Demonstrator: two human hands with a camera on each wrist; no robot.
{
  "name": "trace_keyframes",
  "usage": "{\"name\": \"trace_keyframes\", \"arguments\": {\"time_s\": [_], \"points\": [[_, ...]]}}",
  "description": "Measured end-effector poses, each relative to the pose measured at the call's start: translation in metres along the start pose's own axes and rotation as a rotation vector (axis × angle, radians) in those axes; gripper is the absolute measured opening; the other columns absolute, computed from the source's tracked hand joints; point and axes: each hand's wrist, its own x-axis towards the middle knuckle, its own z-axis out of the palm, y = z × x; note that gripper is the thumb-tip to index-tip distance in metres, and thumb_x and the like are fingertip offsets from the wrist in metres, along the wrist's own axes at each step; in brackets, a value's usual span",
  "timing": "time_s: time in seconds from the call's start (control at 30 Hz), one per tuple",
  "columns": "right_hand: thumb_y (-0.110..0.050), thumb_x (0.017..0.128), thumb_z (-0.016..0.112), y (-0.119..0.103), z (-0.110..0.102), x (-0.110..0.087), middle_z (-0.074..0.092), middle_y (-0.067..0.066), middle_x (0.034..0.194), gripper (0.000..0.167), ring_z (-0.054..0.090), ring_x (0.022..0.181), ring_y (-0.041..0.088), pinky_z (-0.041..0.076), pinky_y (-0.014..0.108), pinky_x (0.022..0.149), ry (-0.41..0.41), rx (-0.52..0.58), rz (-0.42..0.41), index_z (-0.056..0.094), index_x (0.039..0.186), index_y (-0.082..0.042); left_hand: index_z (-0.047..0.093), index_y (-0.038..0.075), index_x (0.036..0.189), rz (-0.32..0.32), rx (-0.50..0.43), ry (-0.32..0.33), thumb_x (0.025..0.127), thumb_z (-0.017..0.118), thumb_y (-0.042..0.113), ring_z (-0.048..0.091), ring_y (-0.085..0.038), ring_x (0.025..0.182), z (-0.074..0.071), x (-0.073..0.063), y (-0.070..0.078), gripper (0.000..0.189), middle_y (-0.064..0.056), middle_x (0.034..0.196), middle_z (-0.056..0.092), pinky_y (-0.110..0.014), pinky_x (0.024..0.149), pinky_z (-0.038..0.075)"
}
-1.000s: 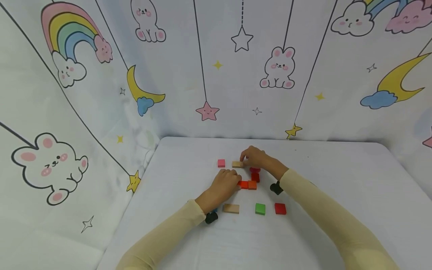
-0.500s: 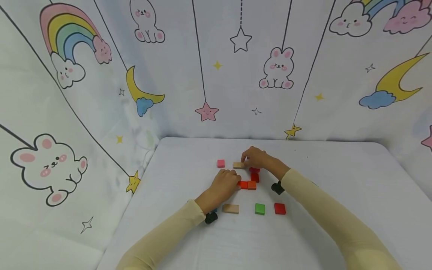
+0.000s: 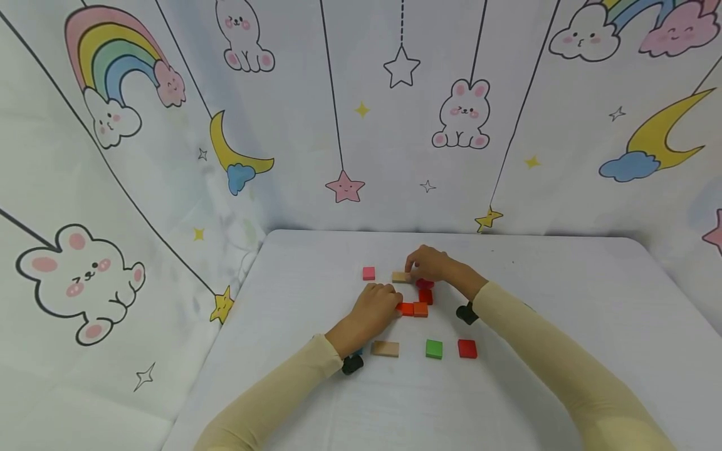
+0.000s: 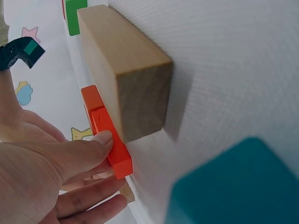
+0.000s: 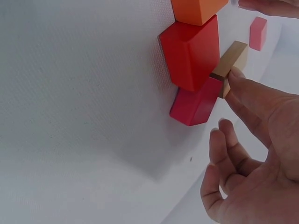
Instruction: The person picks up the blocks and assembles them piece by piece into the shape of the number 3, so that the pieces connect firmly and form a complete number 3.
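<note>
My left hand (image 3: 376,303) lies curled at the left end of a red-orange block (image 3: 405,308). The thumb (image 4: 96,142) presses its near side and the fingers wrap past its end. An orange block (image 3: 420,309) butts against it on the right, with a red block (image 3: 427,295) and a crimson block (image 3: 425,284) behind. My right hand (image 3: 430,262) pinches the right end of a tan block (image 3: 400,276), one fingertip (image 5: 237,74) on its corner. In the right wrist view that tan block (image 5: 231,64) touches the crimson block (image 5: 195,105).
A pink block (image 3: 368,273) lies left of the far tan block. Near me a second tan block (image 3: 385,348), a green block (image 3: 434,349) and a red block (image 3: 467,348) lie in a row. The white table (image 3: 564,282) ends at a printed cloth backdrop.
The far tan block has slid slightly to the right with my right hand, closer to the crimson block. My left hand has stayed on the red-orange block.
</note>
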Motion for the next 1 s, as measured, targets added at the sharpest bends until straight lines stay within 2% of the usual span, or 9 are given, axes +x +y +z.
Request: {"name": "trace_keyframes", "arguments": {"time_s": [1.0], "points": [[-0.022, 0.099, 0.074, -0.0006, -0.0037, -0.0094, 0.071, 0.013, 0.119, 0.015, 0.061, 0.113, 0.031, 0.046, 0.061, 0.098, 0.001, -0.008, 0.004, 0.08, 0.11, -0.014, 0.078, 0.019, 0.117, 0.001, 0.008, 0.001, 0.098, 0.077, 0.037, 0.068, -0.017, 0.106, 0.0022, 0.0, -0.0002, 0.027, 0.0, 0.115, 0.075, -0.032, 0.099, 0.052]]}}
